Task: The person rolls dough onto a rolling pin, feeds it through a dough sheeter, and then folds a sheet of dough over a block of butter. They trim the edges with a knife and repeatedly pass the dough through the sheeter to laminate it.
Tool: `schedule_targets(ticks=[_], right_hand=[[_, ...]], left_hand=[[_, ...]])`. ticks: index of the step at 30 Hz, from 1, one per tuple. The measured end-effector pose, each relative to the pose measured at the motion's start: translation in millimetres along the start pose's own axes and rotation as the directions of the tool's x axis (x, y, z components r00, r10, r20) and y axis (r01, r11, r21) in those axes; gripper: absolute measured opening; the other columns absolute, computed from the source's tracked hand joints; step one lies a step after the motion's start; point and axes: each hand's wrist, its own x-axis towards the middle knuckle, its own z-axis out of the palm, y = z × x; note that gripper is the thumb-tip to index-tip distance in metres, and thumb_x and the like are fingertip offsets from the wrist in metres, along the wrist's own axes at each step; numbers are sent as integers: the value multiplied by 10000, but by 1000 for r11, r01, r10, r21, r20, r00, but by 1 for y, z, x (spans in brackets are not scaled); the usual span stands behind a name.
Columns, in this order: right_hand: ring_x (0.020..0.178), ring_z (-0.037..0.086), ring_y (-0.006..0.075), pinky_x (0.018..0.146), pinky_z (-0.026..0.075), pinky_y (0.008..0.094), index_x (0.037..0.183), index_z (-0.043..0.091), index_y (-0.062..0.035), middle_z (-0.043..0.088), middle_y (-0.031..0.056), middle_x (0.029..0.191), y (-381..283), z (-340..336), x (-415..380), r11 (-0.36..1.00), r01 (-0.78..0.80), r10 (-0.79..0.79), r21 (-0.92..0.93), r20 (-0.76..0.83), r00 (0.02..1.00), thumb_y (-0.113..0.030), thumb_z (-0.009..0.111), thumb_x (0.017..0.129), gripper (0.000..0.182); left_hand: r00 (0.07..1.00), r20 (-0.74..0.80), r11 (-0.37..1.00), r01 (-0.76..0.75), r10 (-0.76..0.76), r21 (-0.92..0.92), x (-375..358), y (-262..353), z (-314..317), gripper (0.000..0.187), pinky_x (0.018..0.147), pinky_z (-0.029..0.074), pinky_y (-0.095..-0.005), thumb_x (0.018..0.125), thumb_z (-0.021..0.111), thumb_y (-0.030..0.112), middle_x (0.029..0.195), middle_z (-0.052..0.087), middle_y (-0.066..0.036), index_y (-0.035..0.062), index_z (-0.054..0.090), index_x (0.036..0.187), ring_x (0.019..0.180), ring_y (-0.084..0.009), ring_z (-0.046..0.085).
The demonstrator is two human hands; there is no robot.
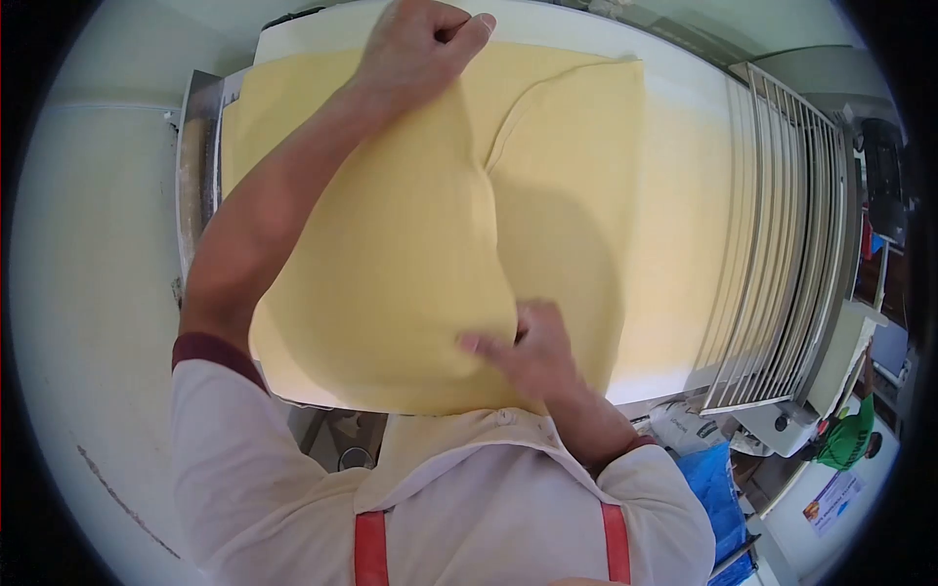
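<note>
A wide, thin yellow dough sheet [381,244] lies in layers in front of me, one part folded over another. The free edge of its upper layer runs down the middle between my hands. At the far side, my left hand [425,49] is closed in a fist at that edge, partly hiding the dough there. Nearer my body, my right hand [537,352] grips the same edge, thumb on top and fingers at the side; it is slightly blurred. Beneath the dough is a pale, floured belt [679,234].
A metal bar guard [782,244] stands over the belt at the right. At the left end is a metal-and-clear-sided part [200,146]. Below right hangs a blue sheet [713,488], with a person in green [848,439] farther off. A pale wall [107,293] is at left.
</note>
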Motion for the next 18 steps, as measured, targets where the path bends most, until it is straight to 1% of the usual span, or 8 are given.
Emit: schedule_targets(ticks=[2,5,8,10,12,14,16,18], right_hand=[[696,610,112,625,492,275,1039,640,28,677,89,817,23,-12,29,985,-100,116,139,-108,987,-105,649,856,226],[886,640,156,780,506,277,1155,577,20,668,126,984,52,0,39,965,19,52,262,-262,964,-26,611,859,302],[1024,615,196,893,477,285,1244,504,19,635,154,1098,41,12,30,938,35,65,344,-277,959,9,601,844,412],[917,622,152,812,491,268,1219,536,0,644,133,1084,44,27,30,954,209,-86,214,-474,876,-2,627,826,404],[797,602,113,723,487,254,1195,565,-25,654,107,1067,46,34,30,978,188,-131,95,-423,896,-14,652,806,399],[662,554,79,626,466,244,1171,593,-55,665,78,1047,51,15,25,997,-1,-11,-71,-170,985,-26,677,784,398],[582,489,78,567,429,245,1146,613,-73,673,61,1022,44,10,26,992,-43,26,-118,-144,989,-37,685,777,377],[539,461,80,539,415,248,1126,626,-81,678,57,997,40,8,28,991,-54,37,-125,-137,990,-44,687,773,360]], left_hand=[[999,-31,988,16,-11,151,9,-44,36,511,489,340,-386,921,515,364,479,430,-80,13,447,555,462,-242,392],[992,105,907,-112,75,405,2,-69,67,472,589,435,-440,911,512,404,555,543,-108,42,549,612,569,-303,529],[989,134,915,-109,61,388,-1,-74,73,406,634,469,-450,895,524,415,625,597,-104,72,608,694,647,-300,593],[991,88,909,-124,96,397,1,-81,72,402,636,466,-451,893,523,414,638,604,-101,70,610,705,651,-301,594],[990,53,896,-138,127,422,0,-80,75,402,639,465,-448,893,520,409,656,612,-99,64,609,709,662,-304,597],[985,120,928,-157,122,339,-3,-75,64,404,644,466,-443,895,514,408,660,611,-104,65,602,702,678,-306,600],[956,295,916,-125,8,380,3,-68,49,408,661,464,-442,897,500,419,681,612,-110,63,600,726,712,-311,604],[953,299,895,-175,50,411,8,-75,33,411,666,458,-445,905,489,418,689,606,-118,54,592,744,721,-318,598]])
